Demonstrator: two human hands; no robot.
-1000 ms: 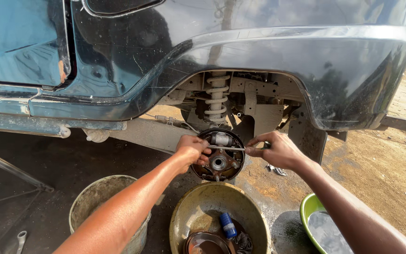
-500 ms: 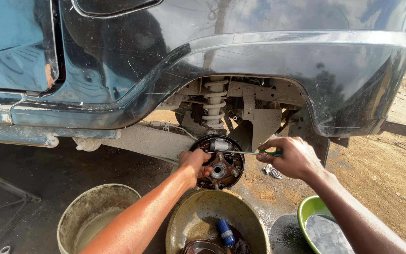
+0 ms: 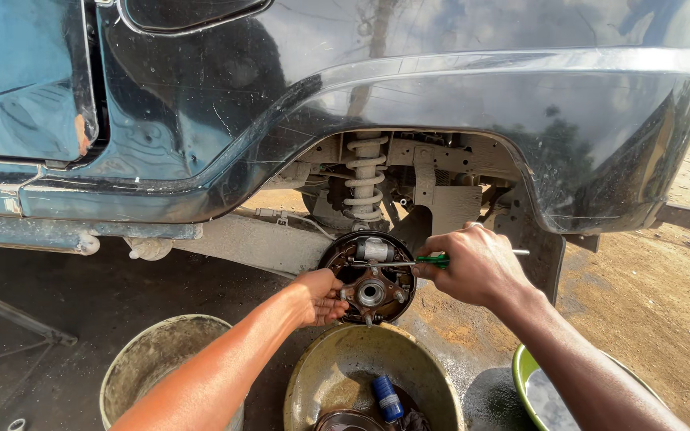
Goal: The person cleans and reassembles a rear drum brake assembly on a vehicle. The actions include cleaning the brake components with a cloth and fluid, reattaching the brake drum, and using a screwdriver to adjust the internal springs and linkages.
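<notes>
Above the fingers [image 3: 441,243], room is closed off by the dark curved wheel arch [image 3: 441,88] and pale coil spring [image 3: 365,179]; below, passage is narrowed by a yellowish round basin [image 3: 321,375].

We're working straight off the dirt ground [image 3: 640,303], dark and wet under the car, dry and sandy off to the right. Sitting on it we've got a grimy grey bucket [image 3: 161,359], a dirty yellowish basin [image 3: 313,383] and a green bowl [image 3: 521,379] right at the bottom edge.
</notes>
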